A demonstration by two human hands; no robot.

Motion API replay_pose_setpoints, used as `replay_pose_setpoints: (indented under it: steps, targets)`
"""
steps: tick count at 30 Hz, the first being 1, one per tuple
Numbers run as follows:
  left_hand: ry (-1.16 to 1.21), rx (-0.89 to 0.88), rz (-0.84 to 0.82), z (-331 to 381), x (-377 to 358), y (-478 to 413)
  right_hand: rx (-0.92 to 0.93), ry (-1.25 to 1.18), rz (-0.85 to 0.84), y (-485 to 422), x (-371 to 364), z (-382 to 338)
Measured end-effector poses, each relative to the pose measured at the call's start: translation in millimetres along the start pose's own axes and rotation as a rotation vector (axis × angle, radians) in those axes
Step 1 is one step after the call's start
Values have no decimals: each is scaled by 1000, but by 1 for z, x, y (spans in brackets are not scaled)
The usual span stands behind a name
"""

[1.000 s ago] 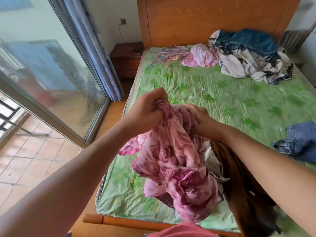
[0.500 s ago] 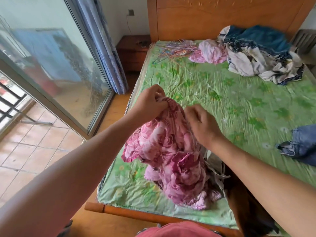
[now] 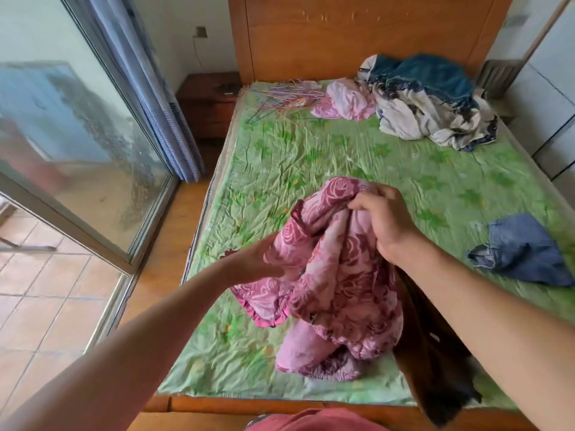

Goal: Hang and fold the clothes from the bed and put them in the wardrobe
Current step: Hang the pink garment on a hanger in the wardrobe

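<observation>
A pink rose-patterned garment [image 3: 339, 275] hangs bunched over the near part of the bed [image 3: 311, 169]. My right hand [image 3: 382, 225] grips its top edge. My left hand [image 3: 255, 262] holds its lower left side, with the fingers partly hidden in the cloth. A dark brown garment [image 3: 435, 368] hangs under my right forearm. On the bed lie a blue denim piece [image 3: 525, 250] at the right, a pale pink garment [image 3: 348, 101] and a white and blue heap [image 3: 429, 98] near the headboard. Several thin coloured hangers [image 3: 286, 98] lie at the far left.
A glass sliding door [image 3: 77, 144] with a blue striped curtain [image 3: 161, 104] runs along the left. A wooden nightstand [image 3: 208, 104] stands beside the headboard [image 3: 357, 35]. White wardrobe panels [image 3: 547, 98] stand at the right edge. Wooden floor lies between bed and door.
My left hand has dropped from the garment's top to its lower left side. My right hand has taken the top edge and lifted it, spreading the cloth.
</observation>
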State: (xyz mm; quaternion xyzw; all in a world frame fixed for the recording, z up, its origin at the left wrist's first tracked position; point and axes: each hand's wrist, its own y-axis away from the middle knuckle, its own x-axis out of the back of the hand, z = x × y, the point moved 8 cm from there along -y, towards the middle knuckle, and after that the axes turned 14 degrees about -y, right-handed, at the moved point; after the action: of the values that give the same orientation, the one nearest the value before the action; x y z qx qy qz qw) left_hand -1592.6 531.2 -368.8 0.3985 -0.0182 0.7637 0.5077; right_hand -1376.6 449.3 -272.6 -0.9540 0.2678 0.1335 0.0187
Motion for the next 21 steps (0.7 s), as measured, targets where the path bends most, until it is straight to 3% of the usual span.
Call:
replay_pose_setpoints:
  steps: [2, 4, 9, 11, 14, 16, 19, 21]
  targets:
    - [-318, 0, 60, -10, -11, -11, -26, -69, 10, -5, 14, -11]
    - [-336, 58, 150, -5, -14, -22, -22, 29, 46, -11, 34, -18]
    - [77, 76, 253, 33, -8, -43, -37, 895, 275, -10, 124, -18]
    - [326, 69, 204, 56, -7, -50, 89, 1048, 121, 7, 123, -9]
    - [538, 65, 51, 95, -17, -58, 238, 1096, -365, 50, 77, 28]
    - [681, 65, -56, 117, -24, -61, 234, 1065, -460, 66, 58, 42]
    - [764, 32, -165, 142, -30, -63, 282, 755, -266, 61, 68, 26]
    - [673, 23, -167, 148, -35, -64, 212, 664, -83, 50, 85, 14]
